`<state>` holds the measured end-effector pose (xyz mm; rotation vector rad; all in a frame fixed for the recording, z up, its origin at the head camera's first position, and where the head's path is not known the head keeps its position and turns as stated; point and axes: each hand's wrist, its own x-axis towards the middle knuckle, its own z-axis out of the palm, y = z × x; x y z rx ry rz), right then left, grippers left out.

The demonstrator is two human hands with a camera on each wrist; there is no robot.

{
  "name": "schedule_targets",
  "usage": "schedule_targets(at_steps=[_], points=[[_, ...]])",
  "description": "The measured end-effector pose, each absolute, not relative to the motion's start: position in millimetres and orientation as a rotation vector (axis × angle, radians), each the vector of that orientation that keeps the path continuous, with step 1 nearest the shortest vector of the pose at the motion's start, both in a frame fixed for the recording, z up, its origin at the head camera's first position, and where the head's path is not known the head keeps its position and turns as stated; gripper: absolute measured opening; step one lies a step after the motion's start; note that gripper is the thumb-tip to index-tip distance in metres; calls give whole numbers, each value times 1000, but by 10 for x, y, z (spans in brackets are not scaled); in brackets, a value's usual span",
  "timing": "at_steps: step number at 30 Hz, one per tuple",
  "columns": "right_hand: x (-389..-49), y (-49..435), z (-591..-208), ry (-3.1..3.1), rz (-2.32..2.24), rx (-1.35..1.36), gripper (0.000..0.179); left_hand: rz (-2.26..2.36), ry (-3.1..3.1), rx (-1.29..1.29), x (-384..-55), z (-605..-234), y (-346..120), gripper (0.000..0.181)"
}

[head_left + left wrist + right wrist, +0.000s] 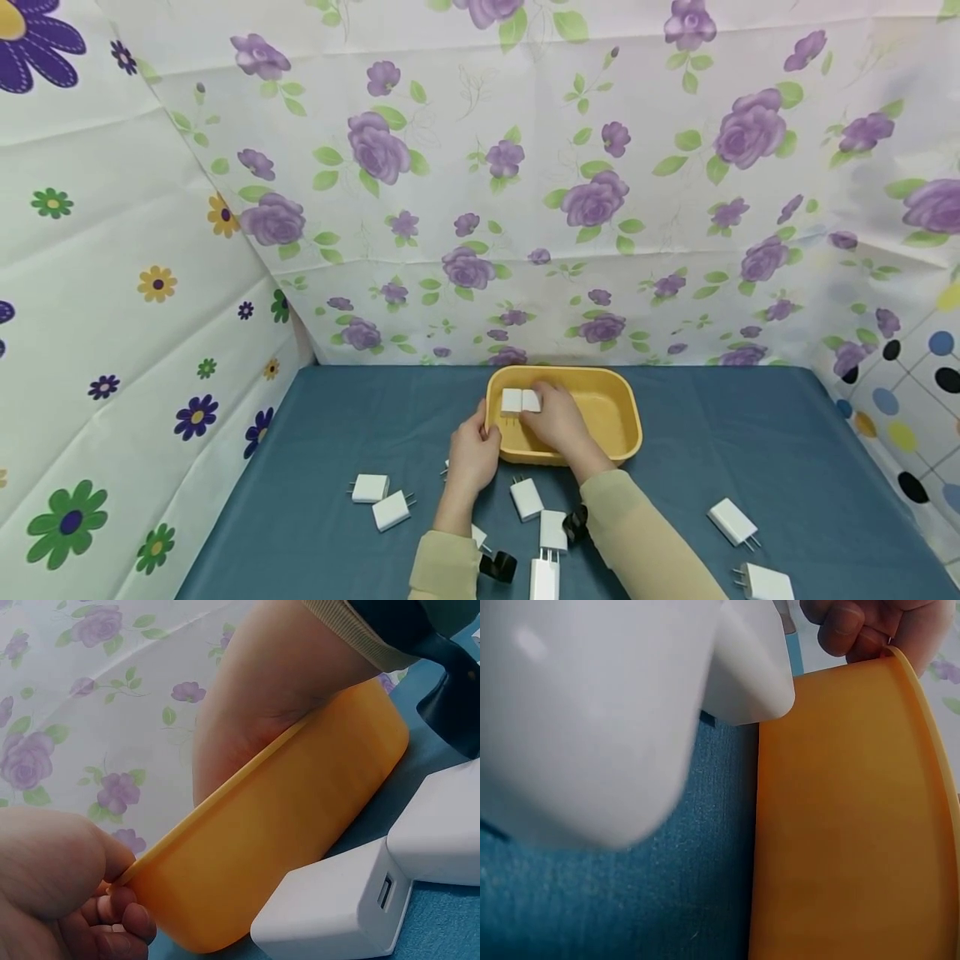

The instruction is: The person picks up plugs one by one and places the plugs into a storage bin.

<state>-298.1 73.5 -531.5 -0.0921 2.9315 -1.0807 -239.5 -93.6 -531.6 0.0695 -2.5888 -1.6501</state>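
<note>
A yellow plastic basin (603, 417) stands at the back of the blue table. My left hand (474, 454) holds its left rim; in the left wrist view that hand's thumb and fingers (120, 922) pinch the edge. My right hand (561, 421) reaches inside the basin and pinches a white plug-in charger (531, 402) by its side. Right beside that one, a second white charger (512, 402) lies against the left end, prongs toward me. In the right wrist view the right hand is out of sight, and the basin's outer wall (847, 795) shows instead.
Several more white chargers lie on the table: a pair at left (391, 511), some in front of the basin (527, 499) between my forearms, and two at right (732, 522). Black straps (498, 567) hang at my wrists. Flowered sheets (465, 208) rise behind and beside the table.
</note>
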Motion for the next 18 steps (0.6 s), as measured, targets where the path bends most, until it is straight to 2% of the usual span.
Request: schedule_targets(at_steps=[18], points=[[-2977,857,-5258,2868,-1171,-117,54,-1685,-2589,95,-2401,-5303,-936,55]])
